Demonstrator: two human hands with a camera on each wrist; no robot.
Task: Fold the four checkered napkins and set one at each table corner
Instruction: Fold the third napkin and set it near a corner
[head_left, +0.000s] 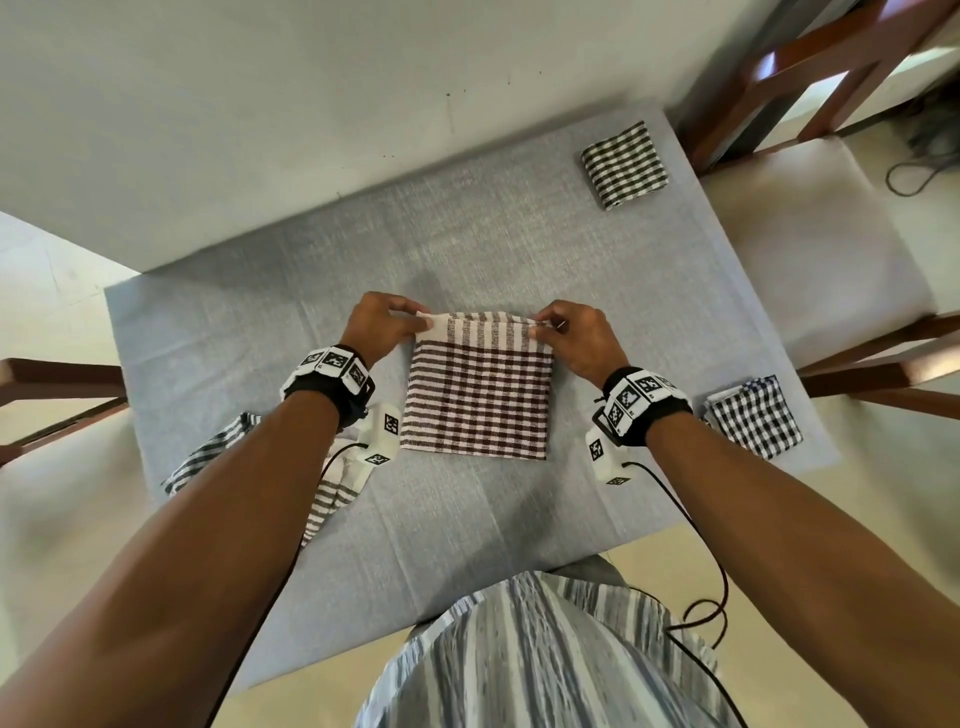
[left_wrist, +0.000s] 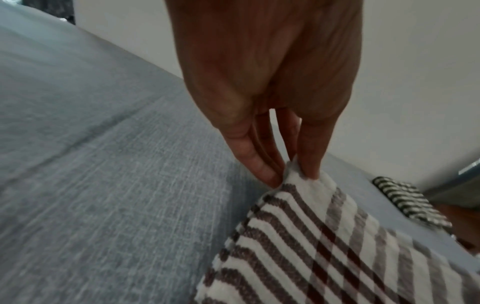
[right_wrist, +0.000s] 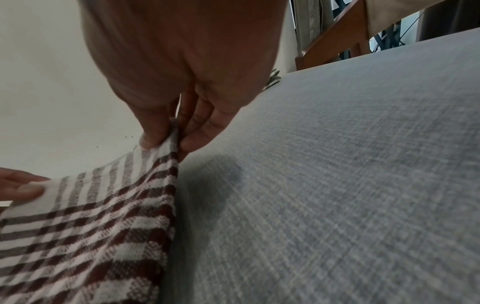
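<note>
A brown-and-white checkered napkin (head_left: 478, 395) lies folded in the middle of the grey table (head_left: 260, 322). My left hand (head_left: 382, 325) pinches its far left corner (left_wrist: 302, 174) between thumb and fingers. My right hand (head_left: 574, 332) pinches the far right corner (right_wrist: 166, 144). A folded black-and-white striped napkin (head_left: 623, 165) sits at the far right corner, also seen in the left wrist view as the striped napkin (left_wrist: 405, 198). A folded black checkered napkin (head_left: 753, 415) sits at the near right corner. An unfolded grey striped napkin (head_left: 332, 488) lies crumpled under my left forearm.
Wooden chairs with cream seats stand at the right (head_left: 810, 249) and left (head_left: 57, 384) of the table. A white wall (head_left: 260, 104) runs behind the far edge. Cables (head_left: 706, 613) hang from my wrist cameras near the front edge.
</note>
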